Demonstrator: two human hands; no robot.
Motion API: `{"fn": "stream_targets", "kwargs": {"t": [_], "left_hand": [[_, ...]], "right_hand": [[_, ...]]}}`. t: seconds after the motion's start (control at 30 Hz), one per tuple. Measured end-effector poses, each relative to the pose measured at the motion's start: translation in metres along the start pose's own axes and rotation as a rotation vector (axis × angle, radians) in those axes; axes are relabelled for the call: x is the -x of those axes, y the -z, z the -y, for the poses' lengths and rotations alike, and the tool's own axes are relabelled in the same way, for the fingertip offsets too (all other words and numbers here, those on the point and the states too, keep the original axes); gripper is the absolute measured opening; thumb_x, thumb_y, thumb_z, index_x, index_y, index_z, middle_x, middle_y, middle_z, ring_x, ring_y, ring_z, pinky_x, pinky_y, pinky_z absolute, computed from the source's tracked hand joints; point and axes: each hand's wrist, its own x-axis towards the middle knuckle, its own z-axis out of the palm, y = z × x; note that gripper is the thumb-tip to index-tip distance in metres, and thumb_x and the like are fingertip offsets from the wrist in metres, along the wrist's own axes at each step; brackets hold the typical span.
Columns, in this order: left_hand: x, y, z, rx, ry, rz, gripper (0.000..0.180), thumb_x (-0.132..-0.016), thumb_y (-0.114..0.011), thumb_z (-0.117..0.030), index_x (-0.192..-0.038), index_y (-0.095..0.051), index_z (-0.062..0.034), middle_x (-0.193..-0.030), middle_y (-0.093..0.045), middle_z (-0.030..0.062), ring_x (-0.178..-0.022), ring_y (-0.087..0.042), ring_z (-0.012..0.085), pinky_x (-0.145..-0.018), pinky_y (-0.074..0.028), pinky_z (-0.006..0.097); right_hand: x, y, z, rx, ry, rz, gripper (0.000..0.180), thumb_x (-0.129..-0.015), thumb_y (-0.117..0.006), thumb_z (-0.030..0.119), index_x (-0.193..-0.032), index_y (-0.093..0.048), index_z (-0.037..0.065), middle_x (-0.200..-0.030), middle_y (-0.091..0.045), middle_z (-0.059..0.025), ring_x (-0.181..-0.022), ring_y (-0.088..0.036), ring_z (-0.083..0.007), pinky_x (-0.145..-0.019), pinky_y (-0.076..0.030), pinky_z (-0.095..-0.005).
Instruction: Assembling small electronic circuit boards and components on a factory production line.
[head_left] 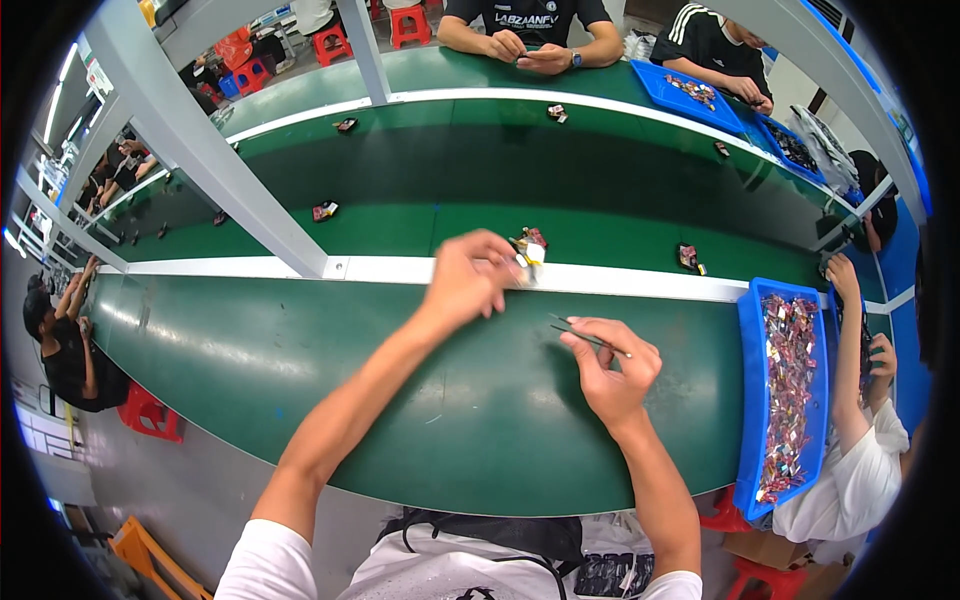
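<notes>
My left hand (468,282) reaches over the white rail, its thumb apart from the loosely bent fingers. Its fingertips are smeared by motion, close beside a small electronic assembly (532,244) with red, black, white and yellow parts. Whether they touch it, I cannot tell. That assembly lies at the near edge of the green conveyor belt (400,222). Lower and to the right, my right hand (618,370) is closed on thin dark tweezers (592,340), their tips pointing left above the green table (460,400).
A blue tray (746,400) heaped with small red and silver parts stands at the right. More small assemblies (325,211) (688,257) lie along the belt. A grey post (220,160) rises at the left. Co-workers sit opposite and at both sides; one person's arm (850,350) is beyond the tray.
</notes>
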Motion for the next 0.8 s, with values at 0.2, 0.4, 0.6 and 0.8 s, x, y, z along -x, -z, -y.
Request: {"fn": "stream_targets", "kwargs": {"t": [0.2,0.4,0.6,0.8], "left_hand": [[-0.067,0.071,0.007,-0.395,-0.022,-0.352,0.021,-0.087,-0.072,-0.009,-0.099,-0.067,0.0069,-0.084,-0.071,0.0144,-0.058,-0.067,0.0190,-0.050,-0.052,0.032],[-0.075,0.058,-0.005,-1.139,-0.296,-0.515,0.039,-0.089,-0.071,-0.031,-0.108,-0.070,0.0027,-0.111,-0.069,0.0205,-0.096,-0.067,0.0421,-0.082,-0.054,0.049],[-0.092,0.017,-0.017,-0.986,-0.532,0.322,0.021,-0.081,-0.074,-0.007,-0.101,-0.075,-0.0036,-0.108,-0.073,0.0119,-0.099,-0.069,0.0341,-0.086,-0.055,0.043],[-0.090,0.009,-0.024,-1.174,-0.419,0.402,0.017,-0.078,-0.075,-0.004,-0.096,-0.075,-0.0033,-0.101,-0.072,0.0103,-0.097,-0.068,0.0333,-0.084,-0.054,0.043]], "right_hand": [[-0.004,-0.003,0.000,0.003,0.030,-0.017,0.019,-0.073,-0.084,-0.002,-0.086,-0.072,0.004,-0.083,-0.075,-0.0072,-0.041,-0.042,-0.0074,-0.040,-0.033,-0.0237],[-0.006,0.007,0.000,0.001,0.061,-0.041,0.020,-0.073,-0.084,-0.003,-0.087,-0.072,0.004,-0.081,-0.075,-0.0070,-0.041,-0.043,-0.0086,-0.040,-0.033,-0.0244],[-0.004,0.006,-0.003,0.011,0.061,-0.024,0.018,-0.072,-0.083,-0.002,-0.085,-0.072,0.004,-0.080,-0.075,-0.0068,-0.040,-0.043,-0.0102,-0.040,-0.033,-0.0251],[-0.003,0.007,-0.009,0.034,0.042,-0.029,0.018,-0.072,-0.085,0.000,-0.085,-0.073,0.003,-0.078,-0.074,-0.0056,-0.038,-0.041,-0.0089,-0.040,-0.032,-0.0249]]}}
